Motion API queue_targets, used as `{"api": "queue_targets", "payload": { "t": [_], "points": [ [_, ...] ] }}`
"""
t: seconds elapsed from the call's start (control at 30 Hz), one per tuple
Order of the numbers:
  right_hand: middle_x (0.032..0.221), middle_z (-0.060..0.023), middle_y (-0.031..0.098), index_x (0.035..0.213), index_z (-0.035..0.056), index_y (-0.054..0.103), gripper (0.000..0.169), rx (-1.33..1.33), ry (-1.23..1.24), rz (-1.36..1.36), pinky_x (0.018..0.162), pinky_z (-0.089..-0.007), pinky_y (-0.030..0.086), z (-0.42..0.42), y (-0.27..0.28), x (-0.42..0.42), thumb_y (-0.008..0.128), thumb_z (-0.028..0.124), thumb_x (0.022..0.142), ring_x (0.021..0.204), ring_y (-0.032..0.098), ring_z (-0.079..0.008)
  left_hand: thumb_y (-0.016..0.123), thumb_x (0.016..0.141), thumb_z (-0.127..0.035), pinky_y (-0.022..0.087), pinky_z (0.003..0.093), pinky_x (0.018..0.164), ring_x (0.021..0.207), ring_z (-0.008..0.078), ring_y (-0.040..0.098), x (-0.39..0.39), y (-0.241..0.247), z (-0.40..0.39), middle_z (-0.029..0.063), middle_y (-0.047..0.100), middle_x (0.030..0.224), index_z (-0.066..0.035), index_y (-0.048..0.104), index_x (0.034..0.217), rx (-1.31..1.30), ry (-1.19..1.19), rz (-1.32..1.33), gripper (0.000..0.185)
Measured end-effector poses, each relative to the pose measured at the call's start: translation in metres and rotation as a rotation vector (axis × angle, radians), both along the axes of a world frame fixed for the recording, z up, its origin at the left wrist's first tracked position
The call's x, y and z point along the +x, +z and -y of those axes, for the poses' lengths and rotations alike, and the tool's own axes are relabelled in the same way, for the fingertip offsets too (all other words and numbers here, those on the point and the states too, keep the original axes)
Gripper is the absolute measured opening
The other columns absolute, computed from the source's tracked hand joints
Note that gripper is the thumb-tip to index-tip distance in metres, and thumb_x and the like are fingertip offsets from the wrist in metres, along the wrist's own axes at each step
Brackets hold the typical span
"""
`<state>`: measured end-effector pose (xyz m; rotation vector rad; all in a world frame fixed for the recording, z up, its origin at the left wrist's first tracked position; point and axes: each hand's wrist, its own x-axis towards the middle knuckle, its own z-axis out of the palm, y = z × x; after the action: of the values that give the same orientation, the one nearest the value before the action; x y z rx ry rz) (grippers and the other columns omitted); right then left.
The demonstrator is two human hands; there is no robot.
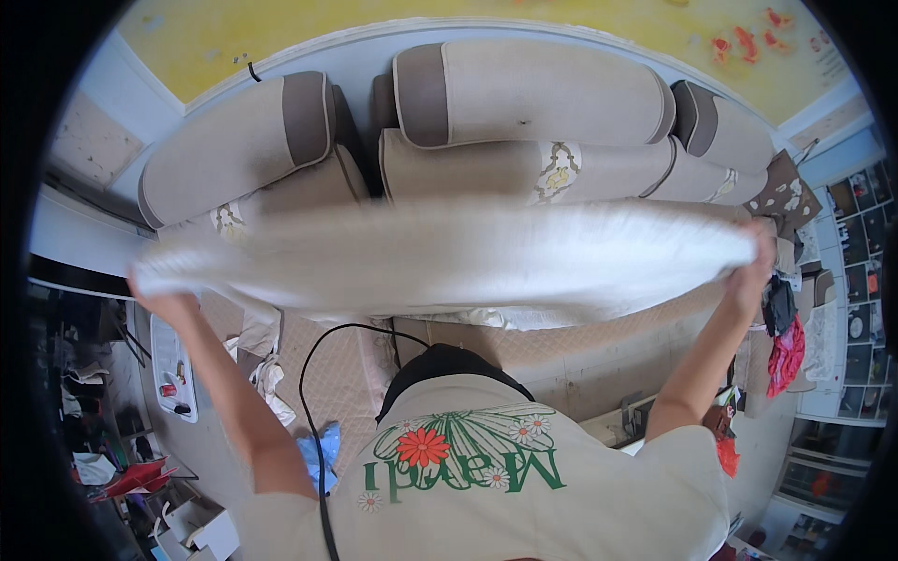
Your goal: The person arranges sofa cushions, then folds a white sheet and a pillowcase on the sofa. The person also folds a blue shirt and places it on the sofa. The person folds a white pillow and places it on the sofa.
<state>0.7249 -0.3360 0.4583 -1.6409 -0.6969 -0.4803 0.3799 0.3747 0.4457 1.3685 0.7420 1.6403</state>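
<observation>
A wide white cloth [449, 259], blurred by motion, is stretched in the air between my two hands. My left hand [161, 294] grips its left end, with the arm reaching far out to the side. At the other end, my right hand [754, 263] holds the opposite edge and is also blurred. Behind the cloth stands a beige sofa [484, 168] with rounded back cushions [547, 91]. The cloth hides much of the sofa's seat, and its lower folds hang in front of my waist.
A white tray [174, 372] with small items lies at left. Crumpled cloths [270, 379] and a blue cloth [323, 449] lie on the quilted surface. Dark and pink garments [786, 357] hang at right before a shelf cabinet [859, 259]. A black cable [309, 372] runs past my body.
</observation>
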Motion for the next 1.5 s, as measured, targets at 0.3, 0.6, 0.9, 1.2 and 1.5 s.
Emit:
{"api": "queue_targets", "payload": {
  "t": [0.3,0.6,0.9,1.2,1.5],
  "points": [
    [0.104,-0.0162,0.054,0.112,0.0029,0.049,0.038,-1.29,-0.489,-0.563,0.075,-0.0359,0.045,-0.034,-0.314,0.09,0.054,0.021,0.08,0.091,0.054,-0.0281,0.049,0.076,-0.012,0.044,0.0389,0.077,0.088,0.0317,0.055,0.199,-0.237,0.102,0.0211,0.056,0.097,0.007,0.05,0.103,0.372,-0.578,-1.155,0.033],
    [0.098,-0.0207,0.058,0.092,0.0005,0.061,0.029,-1.294,-0.746,-1.293,0.081,-0.0405,0.044,0.131,-0.378,-0.239,0.056,0.022,0.073,0.094,0.054,-0.0365,0.046,0.075,-0.017,0.035,0.0358,0.091,0.107,0.0298,0.047,0.027,-0.392,0.221,0.019,0.052,0.111,0.0,0.049,0.113,-0.024,-1.045,-2.009,0.042],
    [0.089,-0.0213,0.059,0.093,-0.0015,0.059,0.035,-1.695,-0.762,-0.398,0.072,-0.0441,0.043,0.2,-0.294,0.001,0.05,0.029,0.079,0.082,0.057,-0.0332,0.043,0.08,-0.013,0.039,0.0261,0.054,0.064,0.0108,0.051,0.229,-0.298,0.215,0.002,0.059,0.079,-0.007,0.059,0.1,-0.346,-1.397,-1.092,0.026],
    [0.084,-0.0042,0.059,0.095,0.0025,0.059,0.022,-0.103,-0.446,-0.547,0.059,-0.0265,0.043,0.021,-0.067,0.08,0.052,0.017,0.08,0.071,0.054,-0.0118,0.031,0.089,-0.018,0.045,0.031,0.074,0.086,0.0152,0.055,0.217,-0.118,0.115,0.0051,0.057,0.099,-0.009,0.051,0.106,-0.422,-0.996,-0.611,0.028],
    [0.091,-0.0064,0.06,0.102,0.0008,0.056,0.026,0.069,0.076,-0.555,0.068,-0.0268,0.046,-0.027,-0.096,0.084,0.049,0.016,0.082,0.08,0.057,-0.0137,0.038,0.084,-0.01,0.042,0.0268,0.07,0.083,0.0147,0.053,0.121,-0.091,0.026,0.0077,0.056,0.1,-0.002,0.052,0.109,-0.069,-0.681,-0.58,0.03]
  ]
}}
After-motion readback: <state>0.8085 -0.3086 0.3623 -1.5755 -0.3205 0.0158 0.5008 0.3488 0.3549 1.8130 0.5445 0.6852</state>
